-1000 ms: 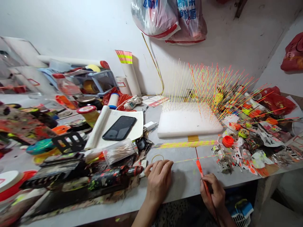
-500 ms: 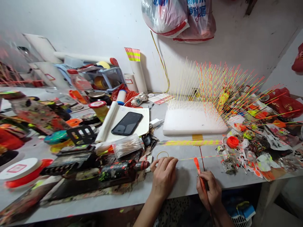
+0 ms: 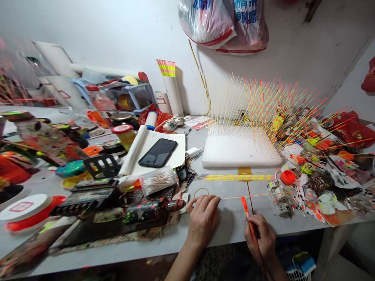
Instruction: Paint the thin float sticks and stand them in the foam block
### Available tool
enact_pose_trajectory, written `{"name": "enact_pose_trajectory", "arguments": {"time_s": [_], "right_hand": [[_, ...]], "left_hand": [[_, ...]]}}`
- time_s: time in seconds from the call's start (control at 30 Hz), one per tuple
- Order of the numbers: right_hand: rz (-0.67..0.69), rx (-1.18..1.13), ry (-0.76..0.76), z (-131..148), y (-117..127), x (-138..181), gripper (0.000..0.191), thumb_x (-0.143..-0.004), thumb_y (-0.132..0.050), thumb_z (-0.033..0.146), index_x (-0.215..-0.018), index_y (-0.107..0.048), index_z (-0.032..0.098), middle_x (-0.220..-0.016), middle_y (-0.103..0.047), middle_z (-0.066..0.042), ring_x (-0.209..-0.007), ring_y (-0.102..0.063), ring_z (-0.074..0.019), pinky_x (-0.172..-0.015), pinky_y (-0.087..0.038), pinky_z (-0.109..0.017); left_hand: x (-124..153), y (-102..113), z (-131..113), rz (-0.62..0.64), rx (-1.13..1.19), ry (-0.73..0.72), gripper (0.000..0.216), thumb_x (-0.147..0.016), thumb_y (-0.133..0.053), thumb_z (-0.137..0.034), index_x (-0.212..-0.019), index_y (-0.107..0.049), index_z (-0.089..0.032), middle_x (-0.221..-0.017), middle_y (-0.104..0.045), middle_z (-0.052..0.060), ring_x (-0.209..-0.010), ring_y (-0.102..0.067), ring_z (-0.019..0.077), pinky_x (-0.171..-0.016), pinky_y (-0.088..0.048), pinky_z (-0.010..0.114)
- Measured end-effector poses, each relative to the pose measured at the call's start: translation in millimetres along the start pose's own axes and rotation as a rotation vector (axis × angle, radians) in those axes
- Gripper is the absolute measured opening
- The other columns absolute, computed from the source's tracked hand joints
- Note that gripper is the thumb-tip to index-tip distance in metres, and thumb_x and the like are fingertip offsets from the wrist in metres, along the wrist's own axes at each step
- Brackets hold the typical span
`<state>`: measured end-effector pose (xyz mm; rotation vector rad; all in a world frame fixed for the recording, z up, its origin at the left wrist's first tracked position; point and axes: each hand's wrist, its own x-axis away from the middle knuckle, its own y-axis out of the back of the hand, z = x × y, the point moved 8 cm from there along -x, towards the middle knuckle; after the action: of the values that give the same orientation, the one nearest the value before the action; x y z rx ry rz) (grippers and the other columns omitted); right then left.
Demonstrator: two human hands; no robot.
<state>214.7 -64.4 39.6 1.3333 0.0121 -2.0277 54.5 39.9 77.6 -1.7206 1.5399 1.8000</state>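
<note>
My left hand (image 3: 202,219) rests palm down on the grey table (image 3: 228,226), fingers together, pinning the near end of a thin yellow and orange stick (image 3: 249,195) that lies across the table. My right hand (image 3: 262,239) is closed on an orange paintbrush (image 3: 246,212), its tip touching that stick. Behind them a white foam block (image 3: 237,150) holds several painted sticks standing upright. A bundle of painted sticks (image 3: 234,177) lies flat in front of the block.
A phone (image 3: 158,153) lies on an open notebook. Cotton swabs in a clear pack (image 3: 158,180), paint-spattered bottles (image 3: 146,210) and tape reels (image 3: 25,210) crowd the left. Paint caps and stained scraps (image 3: 307,183) fill the right. Plastic bags (image 3: 222,23) hang on the wall.
The view shifted slightly to the left. Both hands stay in place, the brush tip still on the thin stick.
</note>
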Motion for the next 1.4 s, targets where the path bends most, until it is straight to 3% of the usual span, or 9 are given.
{"name": "enact_pose_trajectory", "arguments": {"time_s": [0.3, 0.9, 1.4], "right_hand": [[0.035, -0.155, 0.056, 12.8, -6.0, 5.0, 0.021, -0.091, -0.055, 0.007, -0.106, -0.059, 0.022, -0.083, -0.065, -0.002, -0.075, -0.067, -0.0154, -0.072, -0.059, -0.028], [0.029, -0.002, 0.064, 19.1, -25.4, -0.8, 0.012, -0.095, -0.054, 0.014, -0.103, -0.059, 0.021, -0.086, -0.068, -0.004, -0.078, -0.069, -0.0158, -0.074, -0.059, -0.027], [0.05, -0.023, 0.024, 16.8, -21.9, 4.8, 0.013, -0.094, -0.054, 0.014, -0.103, -0.059, 0.021, -0.085, -0.068, -0.004, -0.077, -0.07, -0.0165, -0.07, -0.06, -0.026]], "left_hand": [[1.4, 7.5, 8.4, 0.046, -0.062, -0.024, 0.017, -0.092, -0.049, -0.011, -0.094, -0.062, -0.022, -0.085, -0.072, -0.001, -0.08, -0.064, 0.0144, -0.084, -0.033, 0.034], [7.5, 15.7, 16.5, 0.016, -0.049, -0.013, 0.018, -0.094, -0.046, -0.01, -0.096, -0.06, -0.021, -0.087, -0.072, 0.0, -0.082, -0.065, 0.0156, -0.092, -0.033, 0.036], [9.6, 15.6, 18.6, 0.004, -0.051, -0.005, 0.019, -0.092, -0.047, -0.01, -0.096, -0.061, -0.022, -0.088, -0.073, 0.0, -0.082, -0.065, 0.015, -0.092, -0.034, 0.036]]}}
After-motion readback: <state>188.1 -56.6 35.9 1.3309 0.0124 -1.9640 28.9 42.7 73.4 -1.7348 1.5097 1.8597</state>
